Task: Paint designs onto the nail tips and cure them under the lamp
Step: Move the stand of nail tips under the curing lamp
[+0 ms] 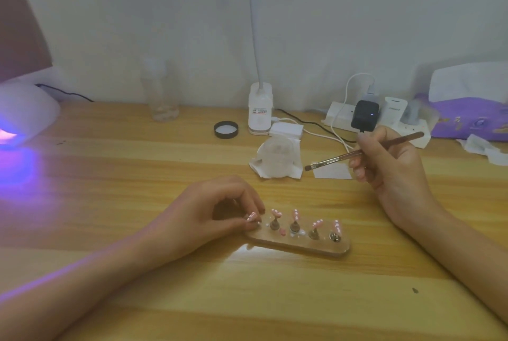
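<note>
A clear holder strip (299, 245) lies on the wooden desk in front of me, carrying several pink nail tips (295, 215) on small stands. My left hand (209, 217) pinches the leftmost nail tip (251, 216) at the strip's left end between thumb and fingers. To the right and farther back, my right hand (390, 170) is raised off the desk, holding a flat brown brush (343, 157) whose bristles point left. The white curing lamp (24, 112) sits at the far left and glows purple onto the desk.
Behind the strip lie a clear dish on tissue (276, 157), a black jar lid (226, 129), a clear bottle (162, 93) and a white clip lamp base (259, 109). A power strip with plugs (365, 117) and a purple tissue pack (472, 117) stand back right.
</note>
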Demonstrator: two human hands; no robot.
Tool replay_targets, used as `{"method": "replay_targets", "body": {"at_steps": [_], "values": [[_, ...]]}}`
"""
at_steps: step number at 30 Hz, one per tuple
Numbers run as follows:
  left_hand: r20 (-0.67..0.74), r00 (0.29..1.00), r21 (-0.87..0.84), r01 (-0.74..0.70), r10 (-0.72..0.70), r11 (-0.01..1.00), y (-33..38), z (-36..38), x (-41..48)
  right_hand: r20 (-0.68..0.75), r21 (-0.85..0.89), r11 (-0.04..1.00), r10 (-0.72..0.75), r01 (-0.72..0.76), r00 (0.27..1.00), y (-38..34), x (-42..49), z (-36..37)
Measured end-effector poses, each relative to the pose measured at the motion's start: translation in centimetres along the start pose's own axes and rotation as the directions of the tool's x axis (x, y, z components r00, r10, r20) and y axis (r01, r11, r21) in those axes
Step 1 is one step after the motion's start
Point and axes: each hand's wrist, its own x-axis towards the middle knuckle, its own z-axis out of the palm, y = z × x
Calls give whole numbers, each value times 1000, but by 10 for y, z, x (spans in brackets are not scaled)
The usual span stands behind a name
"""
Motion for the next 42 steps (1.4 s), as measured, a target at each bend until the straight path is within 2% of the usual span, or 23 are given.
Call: {"method": "replay_targets", "body": {"at_steps": [5, 7, 10, 12, 17, 21, 23, 25, 27, 29, 31, 33, 35, 38, 42], "values": [[-2, 971, 287, -228, 239, 930, 7, 2, -2, 21, 44, 999, 17, -18, 1000, 1, 1, 0], [-18, 981, 246, -182, 192, 952, 6, 4, -2, 32, 53, 998, 22, -24, 999, 0, 0, 1], [2, 1000, 47, -7, 6, 999, 4, 4, -2, -6, 92, 995, 41, -40, 999, -1, 1, 1], [29, 998, -28, 55, -54, 998, 1, 3, -2, -27, 110, 993, 52, -49, 998, 1, 2, -1], [62, 993, -75, 105, -101, 992, -2, 2, 0, -24, 144, 988, 55, -51, 998, 0, 2, -1], [120, 984, -28, 133, -129, 991, -5, -8, 2, -45, 136, 991, -8, 14, 999, -1, 1, -2], [142, 979, -84, 157, -144, 984, -5, -20, 6, -73, 93, 993, -66, 73, 995, -3, 1, -2], [59, 985, -110, 167, -161, 980, -5, -30, 13, -97, 42, 989, -140, 144, 985, -7, 3, -2], [-38, 995, 99, 93, -90, 991, -8, -34, 21, -100, -49, 979, -203, 199, 974, -12, 4, 1], [49, 998, 356, -47, 32, 933, -11, -29, 27, -30, -175, 960, -225, 217, 974, -13, 6, 7], [107, 992, 493, -112, 68, 863, -17, -22, 30, 95, -280, 943, -162, 182, 982, -10, 7, 13], [78, 993, 540, -115, 86, 834, -23, -18, 32, 206, -399, 909, -37, 118, 978, -5, 7, 19], [67, 993, 554, -120, 100, 824, -26, -16, 33, 270, -533, 838, 39, 115, 962, -3, 10, 25], [85, 991, 567, -136, 107, 812, -29, -16, 34, 286, -631, 763, 61, 141, 956, -1, 17, 36], [74, 988, 570, -155, 137, 807, -32, -14, 34, 283, -654, 748, 108, 109, 953, 5, 27, 49]]}}
